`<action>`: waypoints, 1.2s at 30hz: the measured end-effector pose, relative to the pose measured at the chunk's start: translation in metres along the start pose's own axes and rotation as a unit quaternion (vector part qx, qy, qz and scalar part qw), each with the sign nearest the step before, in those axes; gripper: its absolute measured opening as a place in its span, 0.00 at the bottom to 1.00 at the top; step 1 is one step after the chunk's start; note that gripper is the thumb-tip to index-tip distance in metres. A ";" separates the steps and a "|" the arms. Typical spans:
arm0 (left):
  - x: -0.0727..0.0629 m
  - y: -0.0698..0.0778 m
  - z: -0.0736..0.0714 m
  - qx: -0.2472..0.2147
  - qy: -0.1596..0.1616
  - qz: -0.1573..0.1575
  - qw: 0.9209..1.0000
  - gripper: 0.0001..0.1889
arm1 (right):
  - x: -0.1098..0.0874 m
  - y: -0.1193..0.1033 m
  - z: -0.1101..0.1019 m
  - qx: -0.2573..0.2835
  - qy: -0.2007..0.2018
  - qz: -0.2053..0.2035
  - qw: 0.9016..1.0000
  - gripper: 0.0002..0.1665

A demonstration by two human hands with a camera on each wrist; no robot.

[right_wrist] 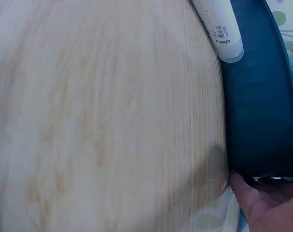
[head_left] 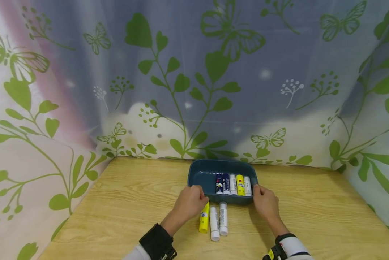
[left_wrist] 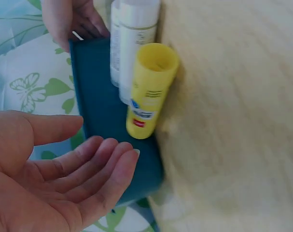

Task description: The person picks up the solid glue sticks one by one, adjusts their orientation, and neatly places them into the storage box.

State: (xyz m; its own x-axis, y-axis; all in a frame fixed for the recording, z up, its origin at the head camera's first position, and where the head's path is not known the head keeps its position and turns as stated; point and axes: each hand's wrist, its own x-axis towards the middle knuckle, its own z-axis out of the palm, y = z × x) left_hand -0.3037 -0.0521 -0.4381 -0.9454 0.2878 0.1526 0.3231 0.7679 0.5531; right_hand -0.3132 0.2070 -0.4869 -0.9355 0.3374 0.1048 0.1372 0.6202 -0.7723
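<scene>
Loosely spread, the person's left hand [head_left: 190, 203] holds nothing; in the left wrist view its thumb and fingers stand apart beside the front wall of a dark teal tray [head_left: 202, 180], though whether the fingertips touch that wall I cannot tell. Opposite it, the right hand [head_left: 266, 201] grips the tray's right end, thumb at the front corner and fingers bent round the end. On the wood-grain table [head_left: 123, 202], the tray stands near a leaf-and-butterfly-printed curtain [head_left: 276, 68]. Its right half holds five glue sticks side by side: from left to right, two dark blue sticks [head_left: 226, 183], a white one [head_left: 233, 184], a yellow one [head_left: 240, 185] and another white one [head_left: 247, 186]. Just in front of the tray lie three more: a yellow glue stick [head_left: 204, 220], nearest the left hand, and two white glue sticks [head_left: 214, 224] to its right.
</scene>
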 end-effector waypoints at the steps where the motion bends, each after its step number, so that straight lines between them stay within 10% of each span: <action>1: -0.001 -0.002 0.001 0.003 -0.004 -0.007 1.000 0.15 | 0.000 0.000 0.000 0.000 0.000 0.002 1.000 0.25; 19: -0.009 -0.013 0.023 -0.025 -0.059 -0.069 0.996 0.16 | 0.001 0.000 0.000 0.009 -0.018 0.020 1.000 0.27; 36: -0.008 -0.015 0.024 -0.009 -0.056 -0.065 0.996 0.19 | 0.001 0.001 0.000 0.004 -0.006 0.012 1.000 0.25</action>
State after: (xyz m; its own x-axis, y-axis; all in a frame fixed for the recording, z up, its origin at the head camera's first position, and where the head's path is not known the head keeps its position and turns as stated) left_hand -0.2996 -0.0523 -0.4675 -0.9682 0.2498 -0.0131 0.1969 0.7932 0.5762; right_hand -0.3142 0.2080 -0.4873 -0.9358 0.3433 0.0795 0.1566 0.6072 -0.7789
